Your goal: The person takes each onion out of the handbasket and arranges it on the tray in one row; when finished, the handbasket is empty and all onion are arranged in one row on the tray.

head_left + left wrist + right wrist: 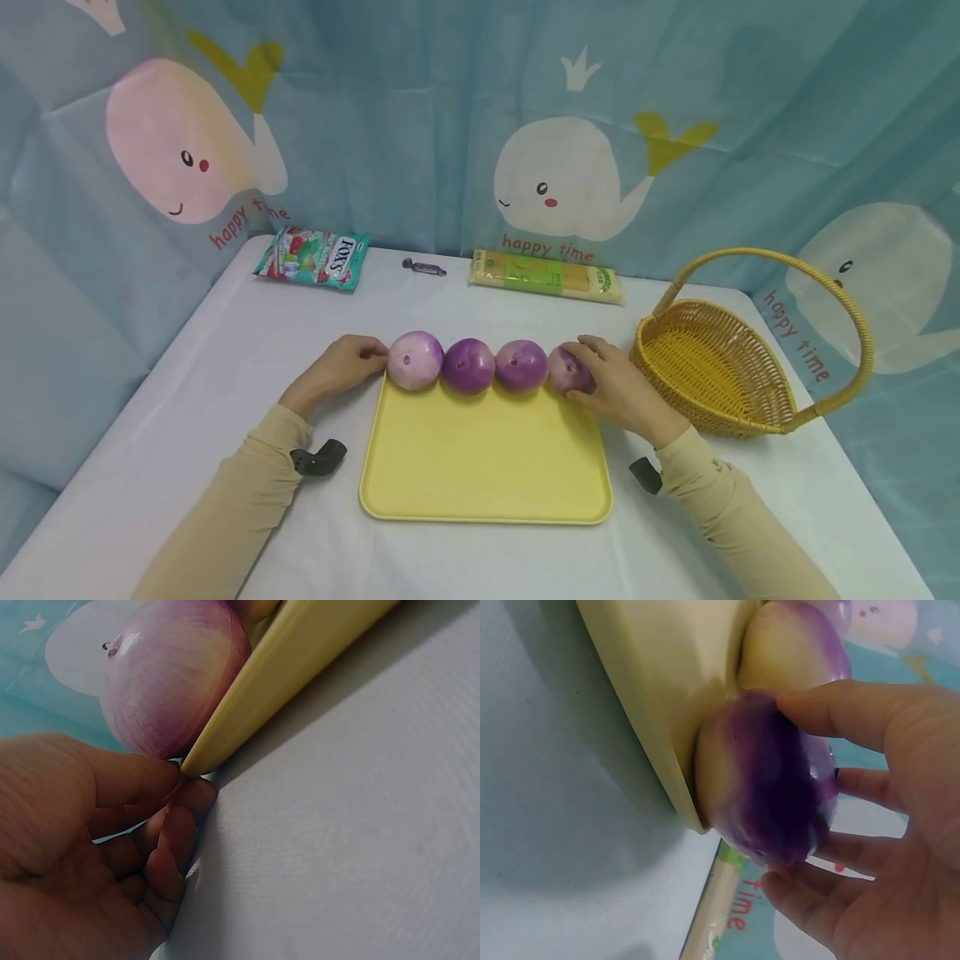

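Observation:
A row of several round, glossy purple-and-white onions sits along the far edge of a yellow tray [487,458]. At the left end is the palest onion [415,361], and my left hand [345,367] is beside it. In the left wrist view, the thumb and fingertips [196,796] of that hand pinch the tray's corner [201,759] just under this onion. My right hand [621,379] holds the rightmost onion [769,776], thumb on one side and fingers round the other. Between them lie a darker onion [468,367] and a purple onion [522,367].
A yellow wicker basket [716,417] with a tall handle stands right of my right hand. Along the back lie a green candy bag [311,258], a small purple-wrapped sweet [424,267] and a long noodle packet [546,276]. A blue curtain [420,125] hangs behind the white table.

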`<state>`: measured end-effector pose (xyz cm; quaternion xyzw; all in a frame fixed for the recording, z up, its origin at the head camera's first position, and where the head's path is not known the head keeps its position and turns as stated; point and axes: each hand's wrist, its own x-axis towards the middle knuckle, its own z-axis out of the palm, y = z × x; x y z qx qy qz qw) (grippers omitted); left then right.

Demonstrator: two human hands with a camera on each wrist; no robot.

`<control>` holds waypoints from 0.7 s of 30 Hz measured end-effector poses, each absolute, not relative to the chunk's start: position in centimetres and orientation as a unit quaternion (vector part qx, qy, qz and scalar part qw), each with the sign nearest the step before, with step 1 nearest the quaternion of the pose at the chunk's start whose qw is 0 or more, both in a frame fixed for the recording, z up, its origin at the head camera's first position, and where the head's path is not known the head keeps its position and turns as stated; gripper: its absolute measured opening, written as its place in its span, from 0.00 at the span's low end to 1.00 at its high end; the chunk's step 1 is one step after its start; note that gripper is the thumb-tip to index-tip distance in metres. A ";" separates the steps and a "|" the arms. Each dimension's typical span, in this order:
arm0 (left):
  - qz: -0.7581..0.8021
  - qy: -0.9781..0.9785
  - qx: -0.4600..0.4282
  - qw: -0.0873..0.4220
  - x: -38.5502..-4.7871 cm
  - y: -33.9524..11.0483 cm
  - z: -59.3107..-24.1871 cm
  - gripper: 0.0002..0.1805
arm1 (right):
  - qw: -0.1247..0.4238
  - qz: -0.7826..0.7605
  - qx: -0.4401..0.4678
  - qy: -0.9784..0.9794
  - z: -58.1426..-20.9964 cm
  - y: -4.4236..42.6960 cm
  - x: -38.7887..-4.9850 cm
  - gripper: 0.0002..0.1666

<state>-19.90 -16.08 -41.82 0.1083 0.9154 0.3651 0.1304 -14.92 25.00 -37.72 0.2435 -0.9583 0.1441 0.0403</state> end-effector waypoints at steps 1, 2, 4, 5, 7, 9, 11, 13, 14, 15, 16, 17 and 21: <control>0.366 0.915 0.107 0.131 -19.9 -16.1 -41.8 0.15 | 0.041 0.143 0.243 -0.958 -37.7 25.0 -14.9 0.40; 0.366 0.915 0.106 0.132 -19.9 -16.1 -41.8 0.15 | 0.042 0.142 0.243 -0.959 -37.7 25.0 -14.9 0.41; 0.367 0.915 0.104 0.133 -19.9 -16.1 -41.8 0.15 | 0.049 0.139 0.242 -0.959 -37.7 25.0 -14.8 0.41; 0.367 0.915 0.104 0.133 -19.9 -16.1 -41.8 0.15 | 0.053 0.139 0.242 -0.959 -37.6 25.0 -14.8 0.41; 0.367 0.915 0.103 0.133 -19.9 -16.1 -41.7 0.14 | 0.062 0.138 0.243 -0.958 -37.5 24.9 -14.8 0.41; 0.366 0.915 0.105 0.132 -19.9 -16.1 -41.7 0.14 | 0.074 0.138 0.247 -0.956 -37.3 24.6 -14.8 0.40; 0.365 0.916 0.106 0.129 -19.9 -16.1 -41.6 0.14 | 0.085 0.137 0.256 -0.953 -37.2 24.2 -15.0 0.40; 0.365 0.916 0.108 0.127 -20.0 -16.1 -41.7 0.14 | 0.098 0.131 0.270 -0.949 -37.2 23.6 -15.3 0.41; 0.364 0.916 0.110 0.127 -20.0 -16.1 -41.7 0.14 | 0.103 0.127 0.276 -0.947 -37.1 23.2 -15.4 0.42; 0.364 0.916 0.111 0.127 -20.0 -16.1 -41.7 0.14 | 0.106 0.122 0.282 -0.946 -37.2 22.8 -15.5 0.43; 0.364 0.916 0.113 0.127 -20.0 -16.1 -41.8 0.14 | 0.107 0.119 0.288 -0.944 -37.2 22.5 -15.6 0.44; 0.364 0.916 0.112 0.128 -20.0 -16.1 -41.8 0.14 | 0.106 0.116 0.292 -0.943 -37.2 22.1 -15.8 0.45; 0.363 0.916 0.114 0.126 -20.0 -16.1 -41.8 0.14 | 0.096 0.099 0.305 -0.942 -37.5 20.9 -16.1 0.45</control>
